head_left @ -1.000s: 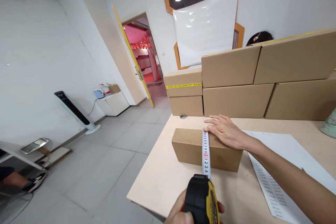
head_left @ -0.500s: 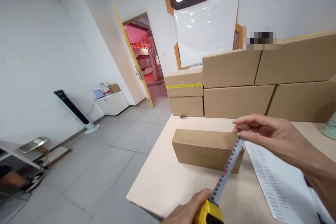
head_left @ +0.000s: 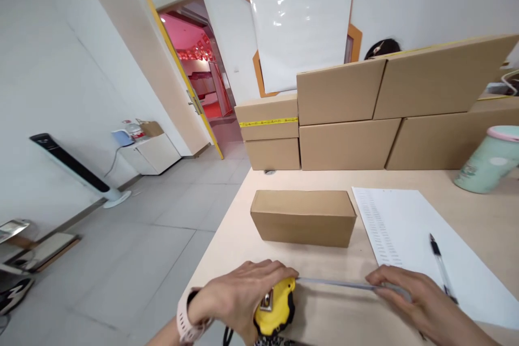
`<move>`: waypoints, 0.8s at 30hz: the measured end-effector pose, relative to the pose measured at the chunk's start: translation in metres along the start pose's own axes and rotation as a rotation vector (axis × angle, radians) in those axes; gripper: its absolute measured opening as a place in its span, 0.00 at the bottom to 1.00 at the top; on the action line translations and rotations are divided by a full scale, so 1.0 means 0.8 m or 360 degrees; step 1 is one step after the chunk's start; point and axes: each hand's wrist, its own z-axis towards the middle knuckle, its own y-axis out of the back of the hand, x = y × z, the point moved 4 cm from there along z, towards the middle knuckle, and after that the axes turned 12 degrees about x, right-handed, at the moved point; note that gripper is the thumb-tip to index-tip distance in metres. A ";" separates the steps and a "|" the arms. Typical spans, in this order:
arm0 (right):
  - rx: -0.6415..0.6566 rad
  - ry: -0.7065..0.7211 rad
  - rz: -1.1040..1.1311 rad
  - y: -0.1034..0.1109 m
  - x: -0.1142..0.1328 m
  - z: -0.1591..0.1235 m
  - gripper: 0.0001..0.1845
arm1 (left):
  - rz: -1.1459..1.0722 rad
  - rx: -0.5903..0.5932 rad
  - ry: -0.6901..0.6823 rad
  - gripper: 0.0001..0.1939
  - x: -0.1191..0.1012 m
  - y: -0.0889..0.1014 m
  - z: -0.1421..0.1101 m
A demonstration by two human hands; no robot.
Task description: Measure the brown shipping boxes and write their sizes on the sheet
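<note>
My left hand [head_left: 243,294] is wrapped round a yellow and black tape measure [head_left: 275,308] low in the head view, near the table's front. From its case the metal blade [head_left: 334,283] runs out to the right, seen almost edge-on. My right hand [head_left: 409,294] pinches the blade near its far end, over the edge of the paper. Just beyond the blade a long brown cardboard box [head_left: 302,221] lies on the pale table [head_left: 223,259]; neither hand touches it. To its right is a printed sheet [head_left: 405,216] with a pen [head_left: 441,265] on it.
Several larger cardboard boxes [head_left: 348,143] are stacked along the table's back edge. A mint-green cup [head_left: 484,165] with a pink lid stands at the right. Part of a person's head [head_left: 383,47] shows behind the boxes. At left are a tower fan [head_left: 77,167] and an open door [head_left: 174,59].
The blade has come away from the box's right end and swung from slanting to nearly level. My right hand has moved down towards me, and my left hand has shifted left with the tape measure.
</note>
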 end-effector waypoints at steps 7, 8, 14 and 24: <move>-0.0104 0.0143 -0.0105 -0.036 -0.002 0.008 0.12 | 0.0012 0.0067 -0.0035 0.48 0.031 0.004 0.015; -0.0130 0.0156 -0.0132 -0.037 0.003 0.012 0.12 | -0.0015 0.0077 -0.0046 0.48 0.033 0.006 0.015; -0.0236 0.0197 -0.0187 -0.042 0.029 0.038 0.11 | -0.0041 0.0044 -0.0027 0.55 0.047 0.013 0.011; -0.0808 -0.1229 -0.0738 0.048 -0.080 -0.050 0.29 | -0.0145 -0.0493 -0.0017 0.51 0.004 -0.022 0.010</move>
